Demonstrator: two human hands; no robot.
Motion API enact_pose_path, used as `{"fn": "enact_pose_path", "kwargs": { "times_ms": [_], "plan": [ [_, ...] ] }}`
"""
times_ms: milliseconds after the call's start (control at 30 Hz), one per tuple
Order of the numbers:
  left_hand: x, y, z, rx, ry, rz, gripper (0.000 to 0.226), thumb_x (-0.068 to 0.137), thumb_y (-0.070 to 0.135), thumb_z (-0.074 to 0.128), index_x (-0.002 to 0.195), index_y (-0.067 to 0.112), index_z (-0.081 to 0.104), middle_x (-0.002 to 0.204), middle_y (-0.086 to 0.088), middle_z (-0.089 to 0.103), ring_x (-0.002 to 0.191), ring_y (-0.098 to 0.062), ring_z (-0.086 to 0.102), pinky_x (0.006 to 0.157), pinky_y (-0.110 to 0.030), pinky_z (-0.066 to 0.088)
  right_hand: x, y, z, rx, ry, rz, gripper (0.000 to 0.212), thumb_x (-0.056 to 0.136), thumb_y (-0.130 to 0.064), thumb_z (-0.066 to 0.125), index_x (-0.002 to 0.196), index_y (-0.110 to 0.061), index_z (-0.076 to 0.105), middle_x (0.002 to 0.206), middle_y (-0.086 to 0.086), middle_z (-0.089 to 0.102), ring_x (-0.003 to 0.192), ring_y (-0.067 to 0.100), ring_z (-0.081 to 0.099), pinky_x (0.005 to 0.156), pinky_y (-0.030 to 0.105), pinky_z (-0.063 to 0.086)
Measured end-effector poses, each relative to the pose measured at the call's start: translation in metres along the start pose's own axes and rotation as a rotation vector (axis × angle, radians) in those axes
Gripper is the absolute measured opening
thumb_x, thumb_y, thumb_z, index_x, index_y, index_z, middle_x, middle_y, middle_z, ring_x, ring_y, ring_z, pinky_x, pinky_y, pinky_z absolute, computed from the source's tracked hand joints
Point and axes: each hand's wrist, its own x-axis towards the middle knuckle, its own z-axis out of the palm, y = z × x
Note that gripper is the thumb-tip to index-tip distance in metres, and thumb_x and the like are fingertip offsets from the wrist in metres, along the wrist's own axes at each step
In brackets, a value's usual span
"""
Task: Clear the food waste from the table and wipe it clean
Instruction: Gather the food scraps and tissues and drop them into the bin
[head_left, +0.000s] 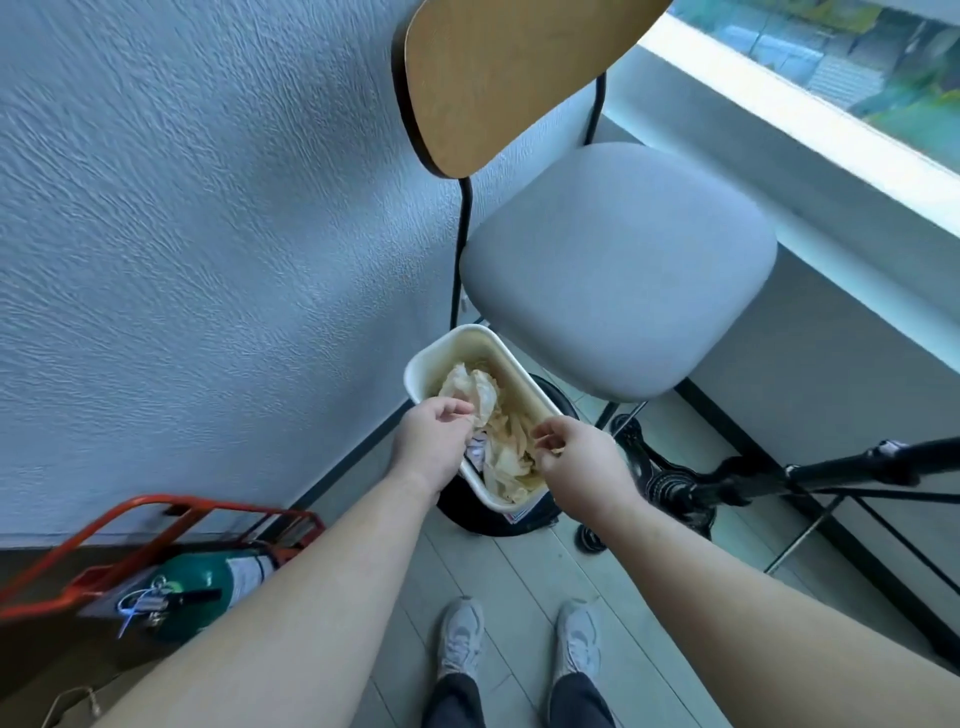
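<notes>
A white rectangular food container (451, 347) hangs tilted over a black round bin (558, 400) on the floor. Inside it lie crumpled, stained napkins (480, 387) and pale food scraps (511, 462). My left hand (434, 447) grips the container's near left rim and pinches the napkins. My right hand (582, 460) grips the near right rim, its fingers curled over the edge. The table top itself is out of view apart from its bright white edge (810, 119) at the upper right.
A tall chair with a grey seat (623, 265) and wooden back (498, 73) stands right behind the bin. A green fire extinguisher (202, 587) in an orange stand sits by the wall at left. Black tripod legs (779, 478) cross the floor at right. My shoes (460, 639) are below.
</notes>
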Motion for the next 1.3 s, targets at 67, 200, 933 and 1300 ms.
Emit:
{"fn": "enact_pose_path", "kwargs": {
  "times_ms": [67,200,933,1300],
  "plan": [
    [-0.005,0.003,-0.005,0.016,0.01,0.027,0.016,0.073,0.034,0.066,0.085,0.032,0.076,0.092,0.005,0.077,0.093,-0.022,0.075,0.092,-0.05,0.062,-0.003,-0.005,-0.004,0.002,0.019,-0.015,0.021,0.096,-0.021,0.059,0.111,-0.029,0.072,0.1,-0.012,0.073,0.085,0.015,0.071,0.078,0.04,0.063],
    [-0.019,0.018,-0.015,0.071,0.026,0.119,0.009,0.08,0.03,0.068,0.087,0.031,0.073,0.087,0.01,0.075,0.085,-0.018,0.071,0.081,-0.037,0.06,-0.011,-0.021,-0.014,0.041,0.061,-0.034,0.02,0.096,-0.022,0.058,0.107,-0.033,0.071,0.097,-0.013,0.073,0.078,0.014,0.071,0.075,0.041,0.063],
    [-0.094,0.216,-0.08,0.064,0.018,0.633,0.013,0.091,0.016,0.066,0.099,0.024,0.073,0.087,-0.003,0.075,0.078,-0.02,0.066,0.071,-0.034,0.053,-0.109,-0.153,-0.173,0.169,0.639,-0.289,0.023,0.097,-0.019,0.061,0.115,-0.028,0.073,0.099,-0.01,0.075,0.087,0.016,0.069,0.083,0.034,0.059],
    [-0.166,0.292,0.01,0.053,-0.184,0.888,0.016,0.094,0.013,0.063,0.106,0.02,0.072,0.098,0.002,0.073,0.09,-0.021,0.068,0.07,-0.03,0.051,-0.184,-0.112,-0.276,0.126,0.914,-0.265,0.026,0.096,-0.013,0.064,0.118,-0.021,0.075,0.101,-0.006,0.077,0.088,0.015,0.071,0.087,0.029,0.057]
  ]
}}
